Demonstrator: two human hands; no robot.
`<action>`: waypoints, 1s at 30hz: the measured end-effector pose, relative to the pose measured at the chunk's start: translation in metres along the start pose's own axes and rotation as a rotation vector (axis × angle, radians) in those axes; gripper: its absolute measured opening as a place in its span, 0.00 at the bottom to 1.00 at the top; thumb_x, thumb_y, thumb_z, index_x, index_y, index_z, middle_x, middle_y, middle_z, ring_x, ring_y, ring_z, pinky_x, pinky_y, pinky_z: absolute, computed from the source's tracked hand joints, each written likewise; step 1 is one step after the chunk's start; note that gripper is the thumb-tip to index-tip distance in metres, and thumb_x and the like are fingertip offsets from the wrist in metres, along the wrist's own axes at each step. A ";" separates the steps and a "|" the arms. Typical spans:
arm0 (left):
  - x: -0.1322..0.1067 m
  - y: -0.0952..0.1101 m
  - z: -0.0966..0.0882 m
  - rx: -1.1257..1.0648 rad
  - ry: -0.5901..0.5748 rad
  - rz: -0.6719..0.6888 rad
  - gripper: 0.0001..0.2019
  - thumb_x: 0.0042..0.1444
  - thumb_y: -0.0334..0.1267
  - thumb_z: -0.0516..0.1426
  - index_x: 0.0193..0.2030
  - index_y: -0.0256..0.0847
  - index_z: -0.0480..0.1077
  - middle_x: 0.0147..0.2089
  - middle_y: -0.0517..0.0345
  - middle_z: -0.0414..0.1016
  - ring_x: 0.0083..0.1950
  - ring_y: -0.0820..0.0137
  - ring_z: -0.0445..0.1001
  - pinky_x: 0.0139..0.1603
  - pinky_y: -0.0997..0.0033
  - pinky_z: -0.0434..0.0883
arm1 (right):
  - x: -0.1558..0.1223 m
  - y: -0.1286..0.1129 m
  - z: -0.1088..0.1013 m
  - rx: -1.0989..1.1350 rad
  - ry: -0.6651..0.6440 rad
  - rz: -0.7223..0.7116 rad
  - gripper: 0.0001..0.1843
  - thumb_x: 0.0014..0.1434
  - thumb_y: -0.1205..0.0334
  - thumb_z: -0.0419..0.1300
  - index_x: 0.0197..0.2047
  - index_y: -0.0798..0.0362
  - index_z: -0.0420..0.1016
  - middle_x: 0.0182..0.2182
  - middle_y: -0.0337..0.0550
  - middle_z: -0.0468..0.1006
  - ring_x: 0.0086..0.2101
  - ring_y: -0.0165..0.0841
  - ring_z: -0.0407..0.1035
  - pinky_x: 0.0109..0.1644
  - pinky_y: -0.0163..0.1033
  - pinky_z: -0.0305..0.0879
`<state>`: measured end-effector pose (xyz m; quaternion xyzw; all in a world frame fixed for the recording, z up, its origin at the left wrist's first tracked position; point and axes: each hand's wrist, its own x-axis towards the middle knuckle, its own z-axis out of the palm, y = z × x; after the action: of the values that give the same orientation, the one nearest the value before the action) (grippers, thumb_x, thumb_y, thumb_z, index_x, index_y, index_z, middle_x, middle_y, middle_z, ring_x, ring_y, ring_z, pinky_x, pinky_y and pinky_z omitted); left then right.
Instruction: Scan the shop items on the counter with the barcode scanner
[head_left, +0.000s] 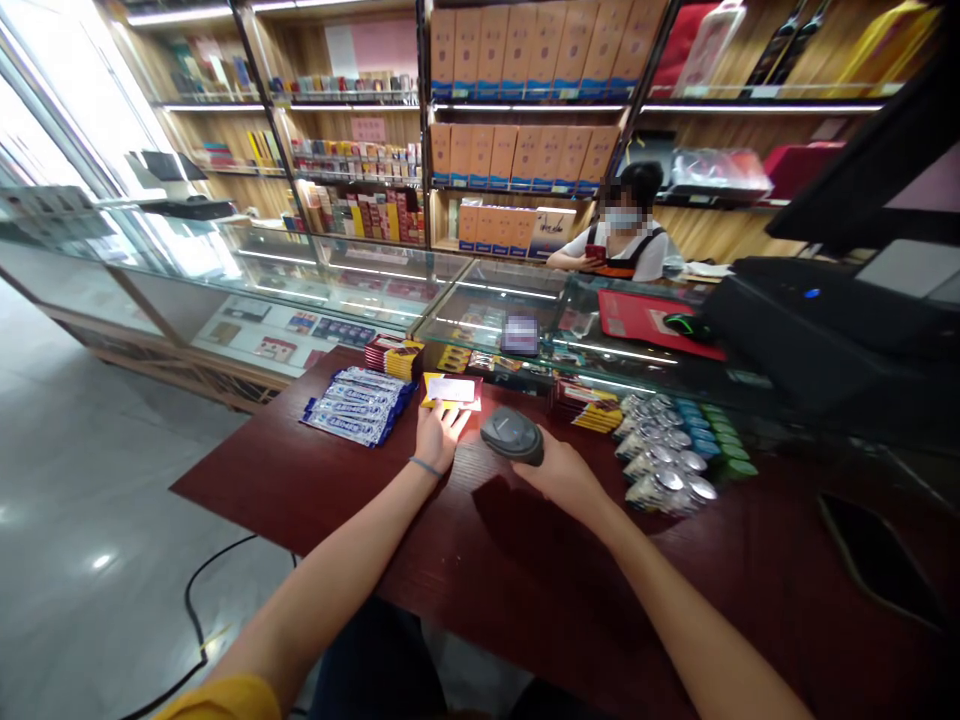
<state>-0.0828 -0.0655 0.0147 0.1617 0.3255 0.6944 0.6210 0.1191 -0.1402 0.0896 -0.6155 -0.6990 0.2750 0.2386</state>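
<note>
Yellow-edged pack (452,390): it lies at the far edge of your work area, its pale panel brightly lit and facing the scanner.
Left hand (439,440): your fingers are partly spread and touch the pack's near edge; whether they pinch it or merely steady it, you can't fairly tell from here.
Right hand (562,475): your fingers are wrapped around the handle of the scanner (510,435), a rounded, dark plastic head pointed toward the pack.
Progress: one pack seems to be in hand for scanning; nothing shows which of the other goods have been read and which are left.
Left goods: a neat stack of flat, dark-red and yellow packs (394,357) stands beside slim, shiny blue-and-white wrappers (356,405) laid in rows.
Right goods: more flat packs (592,405) sit beside rows of round, silver-topped containers (664,460), with blue and green ones beyond.
Surface (450,550): you have smooth, reddish-brown wood grain under everything, against a clear glass case (487,290).
</note>
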 end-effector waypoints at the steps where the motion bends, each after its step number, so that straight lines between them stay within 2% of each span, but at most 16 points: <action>1: -0.001 0.000 0.001 -0.013 -0.009 0.000 0.06 0.66 0.37 0.56 0.45 0.47 0.62 0.56 0.55 0.75 0.55 0.66 0.79 0.59 0.52 0.76 | 0.000 0.001 -0.001 -0.010 -0.007 0.008 0.22 0.53 0.55 0.66 0.51 0.45 0.72 0.37 0.43 0.84 0.41 0.46 0.79 0.40 0.41 0.67; 3: -0.001 0.000 0.001 -0.015 -0.022 0.011 0.05 0.66 0.37 0.56 0.45 0.47 0.62 0.57 0.55 0.75 0.56 0.66 0.78 0.59 0.51 0.76 | 0.002 0.002 -0.002 -0.006 -0.004 0.019 0.23 0.53 0.56 0.65 0.53 0.45 0.72 0.40 0.45 0.84 0.43 0.46 0.78 0.41 0.41 0.67; 6: 0.000 -0.001 -0.001 0.030 -0.002 0.021 0.06 0.66 0.38 0.57 0.46 0.48 0.62 0.55 0.57 0.75 0.54 0.68 0.79 0.59 0.50 0.76 | 0.003 0.003 -0.004 0.016 0.022 0.024 0.23 0.54 0.55 0.64 0.53 0.44 0.70 0.39 0.43 0.83 0.40 0.44 0.78 0.39 0.40 0.67; 11: 0.002 -0.001 -0.003 0.087 0.000 0.026 0.09 0.63 0.37 0.59 0.46 0.48 0.62 0.50 0.60 0.76 0.46 0.73 0.78 0.58 0.52 0.76 | 0.001 0.000 -0.010 0.042 0.035 0.017 0.19 0.55 0.55 0.63 0.49 0.43 0.66 0.34 0.38 0.81 0.26 0.36 0.74 0.29 0.35 0.62; 13: 0.002 0.001 -0.001 0.126 -0.018 0.049 0.12 0.60 0.35 0.61 0.47 0.48 0.62 0.49 0.60 0.76 0.46 0.73 0.78 0.57 0.53 0.76 | 0.000 -0.002 -0.014 0.083 0.038 0.014 0.18 0.55 0.55 0.63 0.48 0.44 0.65 0.30 0.36 0.80 0.20 0.32 0.69 0.25 0.34 0.59; 16: 0.001 0.003 0.002 0.179 -0.051 0.114 0.18 0.56 0.33 0.64 0.49 0.47 0.63 0.51 0.59 0.76 0.50 0.70 0.78 0.55 0.55 0.77 | 0.000 -0.001 -0.023 0.190 0.068 -0.003 0.19 0.54 0.55 0.64 0.47 0.45 0.65 0.25 0.33 0.77 0.16 0.30 0.66 0.23 0.34 0.58; 19: -0.001 0.006 0.006 0.224 -0.076 0.166 0.20 0.53 0.36 0.67 0.49 0.45 0.64 0.52 0.56 0.77 0.51 0.68 0.78 0.52 0.60 0.77 | -0.001 0.001 -0.035 0.271 0.079 -0.017 0.22 0.55 0.54 0.64 0.52 0.46 0.65 0.20 0.28 0.73 0.15 0.31 0.65 0.21 0.34 0.60; 21: -0.004 0.007 0.008 0.248 -0.097 0.148 0.19 0.53 0.40 0.68 0.47 0.42 0.66 0.48 0.54 0.78 0.47 0.69 0.79 0.49 0.64 0.77 | -0.002 0.001 -0.045 0.305 0.095 -0.037 0.24 0.56 0.53 0.63 0.54 0.46 0.64 0.20 0.27 0.72 0.14 0.31 0.65 0.20 0.35 0.61; 25: -0.011 0.007 0.013 0.295 -0.138 0.087 0.21 0.49 0.45 0.69 0.46 0.39 0.70 0.41 0.54 0.80 0.37 0.70 0.80 0.39 0.69 0.78 | -0.006 -0.001 -0.069 0.364 0.139 -0.062 0.20 0.56 0.53 0.63 0.49 0.48 0.64 0.18 0.26 0.70 0.13 0.30 0.64 0.19 0.34 0.60; 28: -0.015 0.005 0.020 0.382 -0.131 0.147 0.21 0.48 0.46 0.70 0.46 0.40 0.73 0.40 0.54 0.81 0.35 0.69 0.79 0.35 0.70 0.77 | -0.010 0.001 -0.089 0.437 0.174 -0.069 0.17 0.57 0.53 0.64 0.45 0.49 0.65 0.16 0.26 0.69 0.13 0.29 0.63 0.19 0.34 0.59; 30: -0.015 0.002 0.028 0.494 -0.170 0.244 0.19 0.49 0.45 0.69 0.45 0.39 0.75 0.41 0.52 0.82 0.38 0.67 0.80 0.40 0.68 0.78 | -0.014 0.004 -0.104 0.512 0.220 -0.084 0.17 0.56 0.51 0.64 0.44 0.50 0.65 0.15 0.26 0.69 0.13 0.28 0.62 0.19 0.33 0.58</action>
<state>-0.0637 -0.0729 0.0394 0.4037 0.4097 0.6477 0.4997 0.1933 -0.1442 0.1637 -0.5320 -0.6014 0.3640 0.4720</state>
